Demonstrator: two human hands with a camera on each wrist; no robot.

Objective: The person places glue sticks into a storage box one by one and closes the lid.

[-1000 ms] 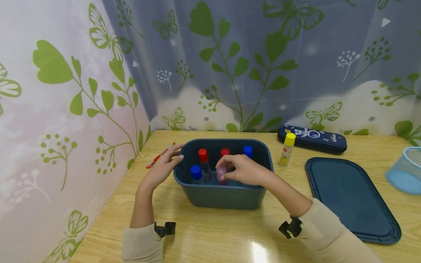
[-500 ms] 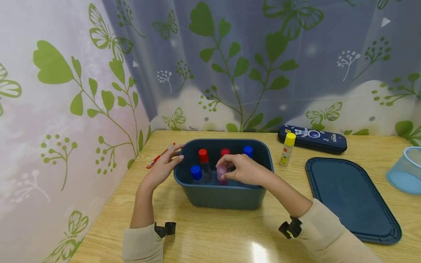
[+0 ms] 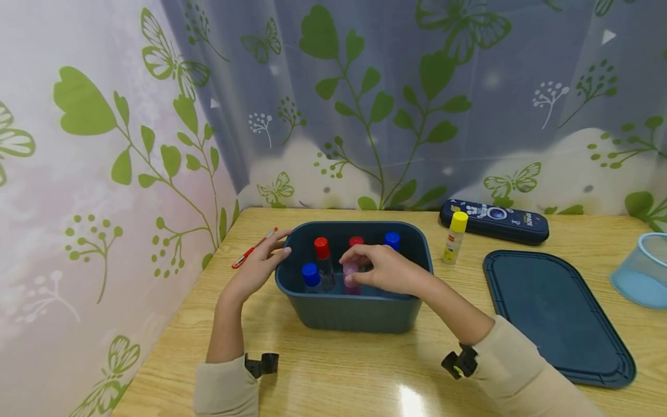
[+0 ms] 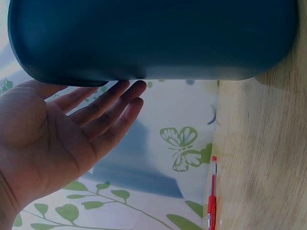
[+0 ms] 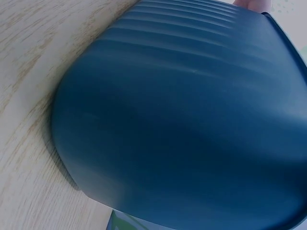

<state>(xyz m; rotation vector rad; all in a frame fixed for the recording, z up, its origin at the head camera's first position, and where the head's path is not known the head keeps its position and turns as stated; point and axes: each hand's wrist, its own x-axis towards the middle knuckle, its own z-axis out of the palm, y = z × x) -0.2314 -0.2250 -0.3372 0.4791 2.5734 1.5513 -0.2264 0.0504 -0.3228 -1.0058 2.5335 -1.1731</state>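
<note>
A dark blue plastic bin (image 3: 349, 313) stands on the table in the head view. My left hand (image 3: 256, 267) rests at its left rim, thumb over the edge. In the left wrist view that hand's relaxed fingers (image 4: 108, 108) touch the outer wall. My right hand (image 3: 383, 267) reaches inside and pinches a small pink-topped bottle (image 3: 352, 288), partly covered by the fingers. Around it stand a red-capped bottle (image 3: 322, 249), a blue-capped bottle (image 3: 311, 275), another red cap (image 3: 356, 240) and another blue cap (image 3: 392, 240). The bin's wall hides my right hand in the right wrist view.
A yellow-capped glue bottle (image 3: 455, 238) stands right of the bin, before a dark pencil case (image 3: 495, 220). A dark blue lid (image 3: 554, 313) lies flat farther right, with a light blue mesh basket (image 3: 646, 272) beyond it. A red pen (image 3: 254, 248) lies at the left.
My right fingers have shifted very slightly on the pink-topped bottle. My left hand and the bin stay where they were.
</note>
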